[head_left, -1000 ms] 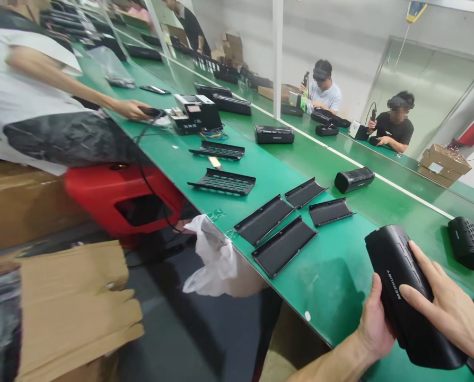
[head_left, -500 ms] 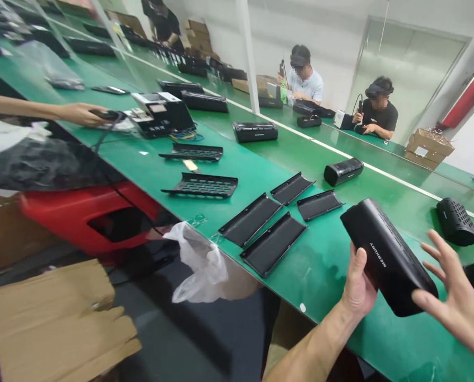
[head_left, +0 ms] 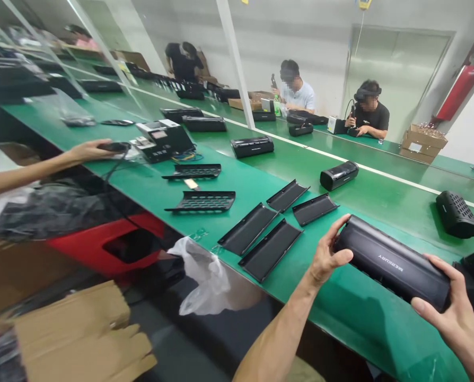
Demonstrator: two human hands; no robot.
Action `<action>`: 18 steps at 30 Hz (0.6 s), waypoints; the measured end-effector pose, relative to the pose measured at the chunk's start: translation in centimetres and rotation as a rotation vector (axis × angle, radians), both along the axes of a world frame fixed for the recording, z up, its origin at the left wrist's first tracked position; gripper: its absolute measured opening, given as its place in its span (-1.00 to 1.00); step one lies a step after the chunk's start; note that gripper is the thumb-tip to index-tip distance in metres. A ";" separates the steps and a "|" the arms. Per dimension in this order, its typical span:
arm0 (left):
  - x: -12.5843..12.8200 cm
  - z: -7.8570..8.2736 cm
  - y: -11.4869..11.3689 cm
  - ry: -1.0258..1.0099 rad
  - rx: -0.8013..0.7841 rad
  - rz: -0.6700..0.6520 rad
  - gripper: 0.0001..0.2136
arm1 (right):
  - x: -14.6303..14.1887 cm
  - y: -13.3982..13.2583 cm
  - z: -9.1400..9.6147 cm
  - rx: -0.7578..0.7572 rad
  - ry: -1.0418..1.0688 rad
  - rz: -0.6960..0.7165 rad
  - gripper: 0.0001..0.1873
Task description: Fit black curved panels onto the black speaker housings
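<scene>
While holding the black unit (head_left: 394,260) up over the table (head_left: 340,305), lower right of the frame, got a solid grip on each end: left hand (head_left: 325,257) closed round the left end, right hand (head_left: 455,305) round the right end, both thumbs on the front. Tilted, too, with the right end lower. Can read MERKURY on it, though kinda upside down. Left of the hands, around mid-frame, see four panels (head_left: 271,249) lying close together. Farther left, spot two slotted grilles (head_left: 207,200), and below those a white bag (head_left: 205,273) drooping off the table edge. Near the right edge of the frame, notice a perforated unit (head_left: 458,215) on the table. Over at frame left, catch a co-worker's hand (head_left: 86,152) holding a dark gadget (head_left: 115,147).
</scene>
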State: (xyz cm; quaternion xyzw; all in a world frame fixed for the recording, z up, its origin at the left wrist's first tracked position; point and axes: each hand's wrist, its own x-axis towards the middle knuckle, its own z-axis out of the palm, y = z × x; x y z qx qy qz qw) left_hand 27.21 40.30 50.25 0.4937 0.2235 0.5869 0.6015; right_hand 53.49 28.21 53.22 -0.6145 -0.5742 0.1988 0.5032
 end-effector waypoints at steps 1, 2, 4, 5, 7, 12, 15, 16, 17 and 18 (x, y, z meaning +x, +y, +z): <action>-0.2 0.0 0.2 0.008 0.003 0.010 -0.01 | 0.2 0.1 -0.2 -0.015 0.015 0.005 -0.11; -0.1 -0.1 0.3 0.018 0.005 0.039 -0.06 | 0.3 0.2 -0.4 -0.040 0.035 0.006 -0.10; 0.6 -0.1 0.3 0.045 0.008 0.093 -0.09 | 0.5 0.5 -1.1 -0.098 0.107 -0.006 -0.06; 1.2 -0.1 0.1 0.035 0.003 0.101 -0.06 | 0.5 0.6 -1.5 -0.124 0.177 -0.011 -0.04; 2.7 -0.4 -0.6 -0.045 -0.008 0.067 0.12 | 0.1 0.8 -2.7 -0.154 0.408 -0.007 0.00; 5.8 -1.9 -3.1 0.010 0.108 -0.153 0.36 | -2.2 0.6 -6.0 -0.283 0.947 0.270 -0.13; 4.1 -1.2 -3.9 0.339 0.276 -0.050 0.15 | -0.8 0.5 -5.3 -0.325 0.734 0.306 0.01; 3.1 -0.6 -3.9 0.483 0.385 0.050 0.10 | 0.3 0.4 -4.4 -0.289 0.649 0.288 0.08; 2.1 0.2 -3.7 0.636 0.514 0.157 0.05 | 1.5 0.4 -3.3 -0.233 0.579 0.273 0.17; 1.3 1.2 -3.5 0.789 0.647 0.248 0.00 | 2.6 0.3 -2.1 -0.175 0.516 0.275 0.25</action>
